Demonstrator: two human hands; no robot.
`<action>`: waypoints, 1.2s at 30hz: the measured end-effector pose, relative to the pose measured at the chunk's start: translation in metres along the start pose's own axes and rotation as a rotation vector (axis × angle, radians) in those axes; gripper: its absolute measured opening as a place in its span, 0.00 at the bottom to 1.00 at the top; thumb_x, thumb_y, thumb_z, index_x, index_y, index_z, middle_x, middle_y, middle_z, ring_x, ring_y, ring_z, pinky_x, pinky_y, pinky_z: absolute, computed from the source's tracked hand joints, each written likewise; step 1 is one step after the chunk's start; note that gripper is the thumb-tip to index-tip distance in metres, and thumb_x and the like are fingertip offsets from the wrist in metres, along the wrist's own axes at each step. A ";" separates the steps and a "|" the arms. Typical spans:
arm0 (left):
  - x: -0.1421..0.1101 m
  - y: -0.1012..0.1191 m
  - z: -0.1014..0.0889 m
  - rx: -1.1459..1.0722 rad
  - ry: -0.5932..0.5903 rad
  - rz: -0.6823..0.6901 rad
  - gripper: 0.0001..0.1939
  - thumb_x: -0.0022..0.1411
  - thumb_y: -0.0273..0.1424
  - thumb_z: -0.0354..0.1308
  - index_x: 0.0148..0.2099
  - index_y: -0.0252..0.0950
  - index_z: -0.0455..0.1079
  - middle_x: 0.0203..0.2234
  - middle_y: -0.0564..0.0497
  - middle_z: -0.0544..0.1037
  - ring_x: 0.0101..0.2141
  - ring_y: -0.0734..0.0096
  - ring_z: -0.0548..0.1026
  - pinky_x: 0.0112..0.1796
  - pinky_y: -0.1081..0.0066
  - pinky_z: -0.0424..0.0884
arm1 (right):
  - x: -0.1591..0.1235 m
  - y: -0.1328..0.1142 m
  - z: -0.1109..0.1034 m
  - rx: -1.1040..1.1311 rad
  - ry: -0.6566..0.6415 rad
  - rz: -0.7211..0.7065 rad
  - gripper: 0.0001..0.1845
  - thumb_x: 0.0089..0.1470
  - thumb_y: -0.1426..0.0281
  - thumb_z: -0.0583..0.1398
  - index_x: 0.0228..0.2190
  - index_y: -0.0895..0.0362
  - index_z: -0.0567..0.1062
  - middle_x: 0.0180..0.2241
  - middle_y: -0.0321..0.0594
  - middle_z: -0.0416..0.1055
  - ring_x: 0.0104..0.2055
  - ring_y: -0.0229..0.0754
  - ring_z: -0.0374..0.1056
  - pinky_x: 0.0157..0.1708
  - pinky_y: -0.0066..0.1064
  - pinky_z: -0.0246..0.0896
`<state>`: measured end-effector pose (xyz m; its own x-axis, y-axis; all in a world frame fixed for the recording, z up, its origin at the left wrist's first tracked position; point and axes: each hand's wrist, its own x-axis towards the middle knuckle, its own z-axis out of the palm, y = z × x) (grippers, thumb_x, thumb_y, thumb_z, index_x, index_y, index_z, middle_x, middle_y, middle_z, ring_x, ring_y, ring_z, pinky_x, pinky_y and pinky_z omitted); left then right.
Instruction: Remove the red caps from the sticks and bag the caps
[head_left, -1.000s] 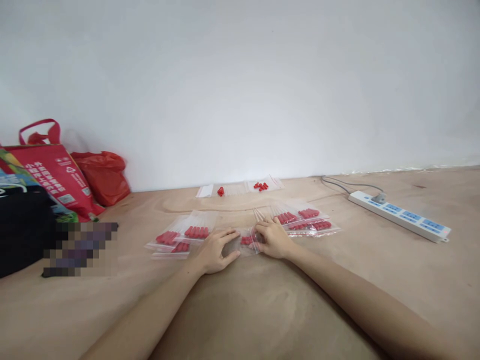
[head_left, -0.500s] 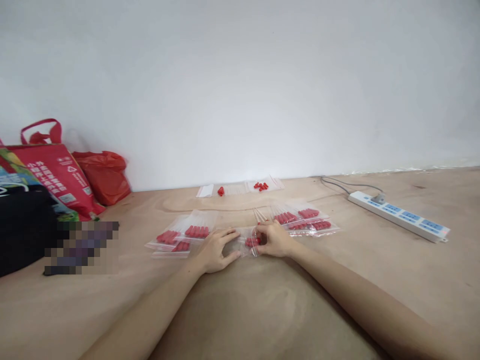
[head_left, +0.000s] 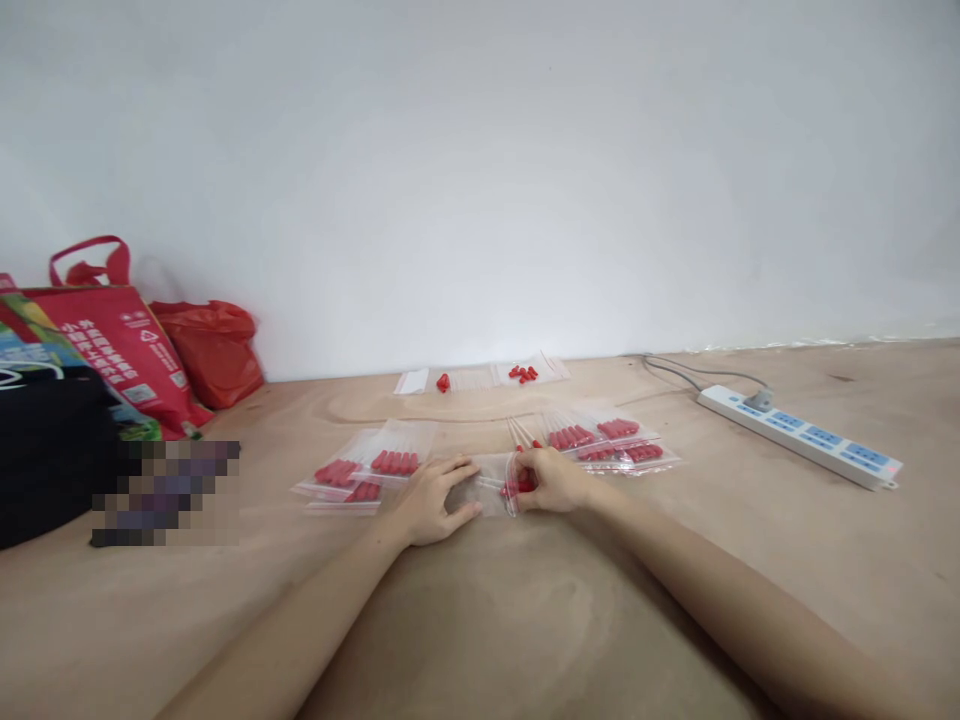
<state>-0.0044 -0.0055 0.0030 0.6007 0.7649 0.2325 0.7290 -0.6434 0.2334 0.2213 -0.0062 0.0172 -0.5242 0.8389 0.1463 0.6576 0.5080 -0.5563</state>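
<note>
A white wall (head_left: 525, 180) fills the upper frame; centre, on the wooden tabletop (head_left: 525, 630), the right hand (head_left: 551, 482) pinches red-tipped sticks (head_left: 523, 487), the left hand (head_left: 437, 502) loosely open against a zip bag (head_left: 489, 488).

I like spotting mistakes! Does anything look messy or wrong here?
Nothing looks spilled or broken. The clear bags by the left hand overlap crookedly, so they look a bit messy. A few pale sticks by the right hand seem to lie outside the bags, like strays.

Red pieces (head_left: 528, 484) and clear bags (head_left: 487, 492), tan tabletop (head_left: 487, 620)
Near its right edge, a white power strip (head_left: 799, 437), blue panels; at its left, a red tote (head_left: 112, 345), white lettering.
</note>
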 end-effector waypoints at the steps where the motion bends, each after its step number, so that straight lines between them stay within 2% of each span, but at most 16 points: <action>1: 0.000 0.000 0.000 0.001 0.001 0.000 0.25 0.54 0.42 0.53 0.53 0.40 0.62 0.52 0.45 0.65 0.51 0.59 0.63 0.51 0.58 0.59 | 0.000 0.000 0.000 0.012 -0.019 0.015 0.07 0.36 0.70 0.62 0.22 0.58 0.70 0.19 0.30 0.64 0.20 0.30 0.58 0.19 0.20 0.49; 6: 0.000 0.000 0.000 -0.007 0.017 0.011 0.24 0.53 0.41 0.54 0.53 0.40 0.63 0.51 0.46 0.66 0.50 0.59 0.64 0.50 0.58 0.60 | -0.001 -0.001 -0.005 -0.064 -0.010 0.063 0.08 0.32 0.75 0.61 0.22 0.58 0.70 0.19 0.30 0.66 0.21 0.31 0.59 0.19 0.21 0.50; 10: 0.000 0.001 -0.001 0.007 0.018 -0.008 0.25 0.53 0.42 0.53 0.52 0.39 0.63 0.51 0.45 0.66 0.50 0.59 0.64 0.50 0.58 0.60 | -0.003 0.004 -0.028 0.099 0.022 0.061 0.07 0.35 0.76 0.59 0.24 0.58 0.71 0.23 0.33 0.70 0.23 0.32 0.63 0.22 0.22 0.55; 13: 0.000 0.003 -0.002 0.017 0.025 -0.018 0.24 0.53 0.41 0.53 0.52 0.39 0.63 0.51 0.45 0.66 0.50 0.58 0.64 0.50 0.58 0.60 | -0.008 0.012 -0.057 0.214 0.102 0.113 0.03 0.37 0.73 0.60 0.21 0.58 0.71 0.21 0.34 0.70 0.23 0.33 0.64 0.22 0.23 0.56; 15: 0.000 0.004 -0.003 0.025 0.029 -0.029 0.24 0.53 0.41 0.53 0.52 0.39 0.64 0.50 0.45 0.66 0.50 0.57 0.64 0.50 0.57 0.60 | -0.012 0.018 -0.074 0.307 0.174 0.176 0.05 0.38 0.70 0.60 0.21 0.58 0.71 0.19 0.34 0.70 0.22 0.35 0.64 0.20 0.24 0.55; 18: -0.001 0.006 -0.004 0.048 0.041 -0.029 0.23 0.54 0.40 0.53 0.51 0.39 0.64 0.51 0.45 0.66 0.50 0.56 0.64 0.50 0.56 0.60 | -0.014 0.027 -0.082 0.368 0.426 0.227 0.09 0.37 0.65 0.62 0.21 0.58 0.69 0.18 0.35 0.68 0.20 0.34 0.62 0.18 0.24 0.54; 21: 0.000 0.008 -0.005 0.063 0.060 0.058 0.22 0.55 0.37 0.51 0.53 0.40 0.62 0.52 0.45 0.64 0.52 0.57 0.61 0.51 0.55 0.57 | -0.007 0.038 -0.067 0.319 0.686 0.210 0.11 0.39 0.63 0.60 0.21 0.58 0.69 0.20 0.36 0.68 0.20 0.34 0.61 0.19 0.25 0.54; 23: 0.000 0.009 -0.006 0.042 0.025 0.132 0.21 0.57 0.33 0.49 0.54 0.42 0.60 0.54 0.47 0.62 0.54 0.59 0.59 0.52 0.56 0.55 | -0.001 0.044 -0.049 0.176 0.800 0.181 0.09 0.40 0.64 0.59 0.20 0.58 0.69 0.21 0.37 0.67 0.22 0.34 0.61 0.22 0.27 0.57; 25: 0.001 0.011 -0.007 0.012 -0.057 0.167 0.21 0.59 0.31 0.46 0.55 0.45 0.59 0.55 0.50 0.60 0.55 0.62 0.57 0.53 0.57 0.56 | 0.004 0.049 -0.031 0.042 0.778 0.140 0.08 0.42 0.66 0.57 0.20 0.58 0.70 0.23 0.37 0.65 0.22 0.34 0.62 0.24 0.27 0.58; 28: 0.001 0.014 -0.007 -0.005 -0.145 0.145 0.20 0.61 0.31 0.43 0.55 0.49 0.58 0.56 0.52 0.60 0.55 0.63 0.57 0.52 0.57 0.56 | 0.005 0.052 -0.011 -0.070 0.705 0.103 0.08 0.45 0.68 0.56 0.21 0.58 0.71 0.24 0.37 0.64 0.24 0.35 0.62 0.27 0.27 0.59; 33: 0.002 0.020 -0.004 0.070 -0.062 0.031 0.18 0.59 0.35 0.47 0.52 0.46 0.63 0.51 0.48 0.65 0.51 0.57 0.62 0.50 0.53 0.57 | 0.003 0.048 0.000 -0.122 0.643 0.140 0.09 0.46 0.65 0.57 0.23 0.58 0.71 0.25 0.37 0.64 0.25 0.35 0.63 0.28 0.27 0.58; 36: 0.007 0.020 -0.004 0.105 -0.005 -0.035 0.16 0.59 0.37 0.47 0.48 0.42 0.66 0.46 0.47 0.69 0.47 0.58 0.65 0.47 0.56 0.60 | 0.003 0.047 0.001 -0.129 0.594 0.178 0.10 0.45 0.63 0.58 0.24 0.58 0.71 0.26 0.38 0.65 0.26 0.36 0.63 0.28 0.27 0.57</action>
<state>0.0130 -0.0137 0.0129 0.5755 0.7873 0.2212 0.7799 -0.6097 0.1412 0.2499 0.0201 -0.0095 -0.0354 0.8591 0.5105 0.7865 0.3391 -0.5162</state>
